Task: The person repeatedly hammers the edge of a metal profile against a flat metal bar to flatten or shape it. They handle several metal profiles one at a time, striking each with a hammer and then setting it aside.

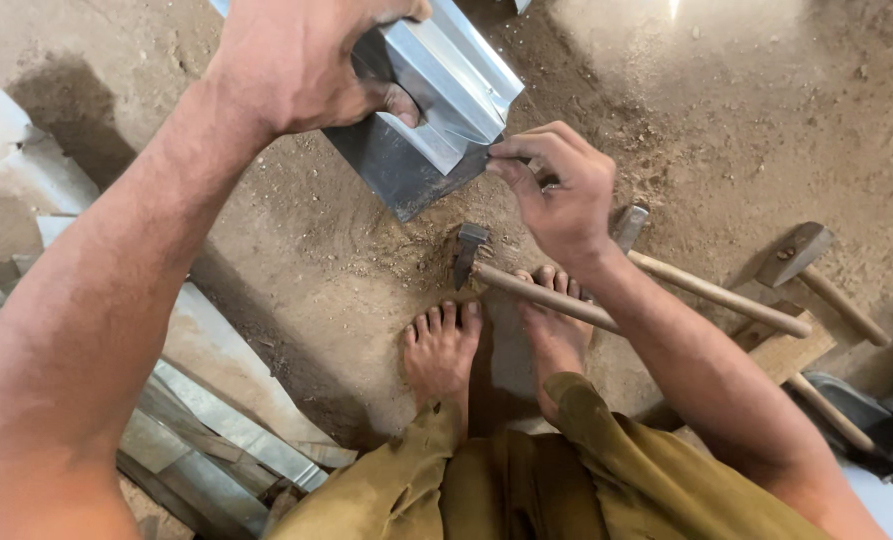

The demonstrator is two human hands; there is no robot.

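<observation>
The left hand [297, 60] is wrapped around the top of a folded sheet-metal piece [437, 110], holding it up. The right hand [557, 190] pinches its lower edge with closed fingertips. Below the right hand, a hammer [527, 280] lies across bare feet [487, 340].

piece: folded shiny grey sheet-metal piece [437, 110], box-like bends, dark inner face showing
pose: tilted, one corner pointing down toward the dirt floor
place: upper edge under the left hand [302, 60]; lower right edge pinched by the right hand [557, 190] fingertips
</observation>
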